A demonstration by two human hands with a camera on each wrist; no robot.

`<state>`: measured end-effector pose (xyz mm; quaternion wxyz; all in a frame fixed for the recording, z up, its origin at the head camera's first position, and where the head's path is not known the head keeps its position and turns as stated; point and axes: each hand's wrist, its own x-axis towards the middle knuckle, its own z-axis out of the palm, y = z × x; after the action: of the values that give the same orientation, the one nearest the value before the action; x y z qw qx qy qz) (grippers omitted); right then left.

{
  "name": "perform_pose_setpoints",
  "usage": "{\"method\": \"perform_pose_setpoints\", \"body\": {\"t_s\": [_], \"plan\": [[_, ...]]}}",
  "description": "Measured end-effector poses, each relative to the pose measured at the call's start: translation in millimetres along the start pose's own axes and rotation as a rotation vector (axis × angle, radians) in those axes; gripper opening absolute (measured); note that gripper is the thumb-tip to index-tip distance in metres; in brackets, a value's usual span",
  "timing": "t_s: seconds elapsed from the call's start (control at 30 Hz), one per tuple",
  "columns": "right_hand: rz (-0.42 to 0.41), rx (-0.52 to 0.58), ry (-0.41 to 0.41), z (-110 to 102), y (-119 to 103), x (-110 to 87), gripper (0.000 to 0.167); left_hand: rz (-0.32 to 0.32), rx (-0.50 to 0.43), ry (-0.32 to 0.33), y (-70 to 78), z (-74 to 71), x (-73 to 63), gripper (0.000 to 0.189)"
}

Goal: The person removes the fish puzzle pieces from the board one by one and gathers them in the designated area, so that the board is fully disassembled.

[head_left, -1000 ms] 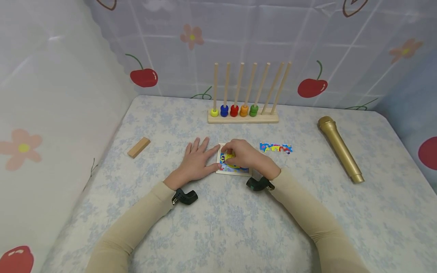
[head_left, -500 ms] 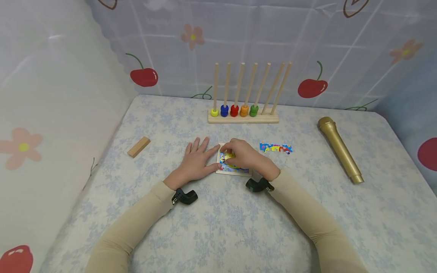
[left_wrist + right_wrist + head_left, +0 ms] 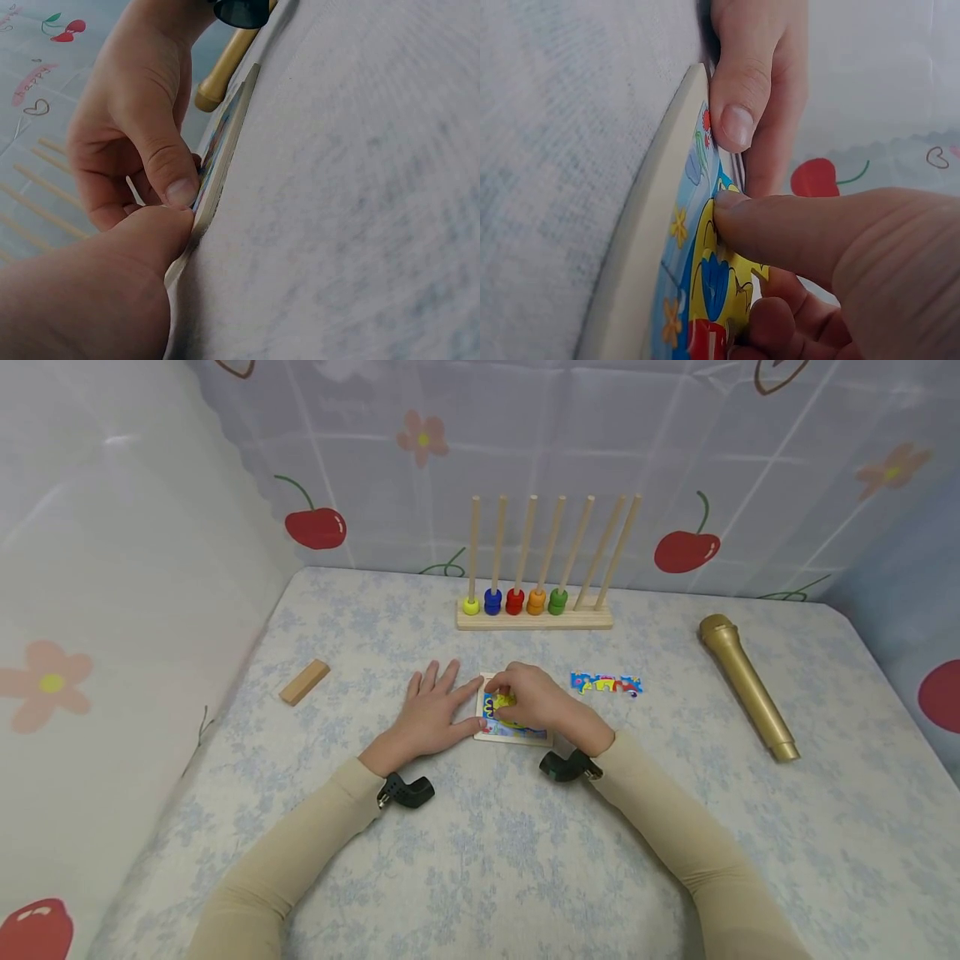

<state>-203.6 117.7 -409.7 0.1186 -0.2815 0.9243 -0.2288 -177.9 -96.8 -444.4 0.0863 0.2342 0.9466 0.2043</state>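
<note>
A small wooden-framed jigsaw puzzle (image 3: 512, 737) lies in the middle of the table, showing a yellow and blue picture. My left hand (image 3: 427, 720) rests with spread fingers at its left side, thumb and index finger at the frame's edge. Bent over the puzzle, my right hand (image 3: 534, 697) has its thumb and fingers curled on a yellow and blue puzzle piece (image 3: 714, 277), which it pinches. In the right wrist view the left thumb (image 3: 736, 124) presses on the frame's corner. The right hand covers the puzzle's upper right part.
A joined strip of puzzle pieces (image 3: 606, 684) lies right of the puzzle. Behind stands a peg rack (image 3: 534, 622) with coloured beads on several rods. A gold microphone (image 3: 750, 689) lies at the right, a wooden block (image 3: 305, 682) at the left. A patterned sheet (image 3: 570, 435) hangs behind.
Little differs. My right fingers shift slightly over the yellow part of the puzzle, while the left hand stays in place.
</note>
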Motion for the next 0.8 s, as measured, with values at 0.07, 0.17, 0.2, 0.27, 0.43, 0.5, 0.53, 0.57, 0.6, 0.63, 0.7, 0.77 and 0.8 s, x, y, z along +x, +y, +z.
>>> {"method": "perform_pose_setpoints", "body": {"t_s": [0.07, 0.17, 0.2, 0.27, 0.43, 0.5, 0.53, 0.57, 0.6, 0.63, 0.7, 0.77, 0.8], "plan": [[0.007, 0.008, 0.003, 0.1, 0.4, 0.2, 0.033, 0.001, 0.001, 0.003, -0.2, 0.0, 0.3, 0.071], [0.020, 0.030, 0.006, 0.2, 1.5, 0.4, 0.030, -0.001, 0.001, 0.002, -0.5, 0.3, 0.7, 0.071], [0.022, 0.038, 0.006, 0.2, 2.0, 0.4, 0.029, -0.002, 0.001, 0.003, -0.6, 0.4, 0.9, 0.071], [0.020, 0.052, 0.007, 0.1, 3.3, 0.5, 0.026, -0.002, 0.001, 0.005, -0.7, 0.5, 1.1, 0.071], [-0.016, 0.088, -0.004, -0.6, 8.5, 1.1, 0.016, -0.001, 0.003, 0.008, -1.0, 0.9, 1.5, 0.071], [-0.017, 0.114, -0.013, -1.4, 10.7, 1.1, 0.011, -0.001, 0.007, 0.010, -1.2, 1.1, 1.6, 0.071], [-0.014, 0.125, -0.017, -2.0, 11.4, 1.0, 0.009, -0.001, 0.009, 0.010, -1.4, 1.3, 1.8, 0.071], [-0.012, 0.136, -0.022, -2.5, 12.4, 0.9, 0.007, -0.002, 0.011, 0.011, -1.6, 1.4, 1.8, 0.071], [-0.008, 0.148, -0.026, -3.1, 13.3, 0.8, 0.005, -0.003, 0.012, 0.010, -1.7, 1.6, 2.0, 0.071], [-0.006, 0.157, -0.029, -3.5, 14.0, 0.6, 0.004, -0.003, 0.012, 0.010, -1.8, 1.7, 2.1, 0.071], [-0.004, 0.173, -0.040, -4.7, 15.2, 0.0, 0.003, -0.003, 0.012, 0.008, -1.5, 1.7, 2.1, 0.072], [0.000, 0.187, -0.048, -6.0, 15.9, -1.0, 0.004, -0.004, 0.012, 0.006, -1.1, 1.7, 2.1, 0.072], [0.004, 0.195, -0.052, -6.6, 16.2, -1.6, 0.004, -0.005, 0.013, 0.003, -0.9, 1.7, 2.0, 0.072]]}}
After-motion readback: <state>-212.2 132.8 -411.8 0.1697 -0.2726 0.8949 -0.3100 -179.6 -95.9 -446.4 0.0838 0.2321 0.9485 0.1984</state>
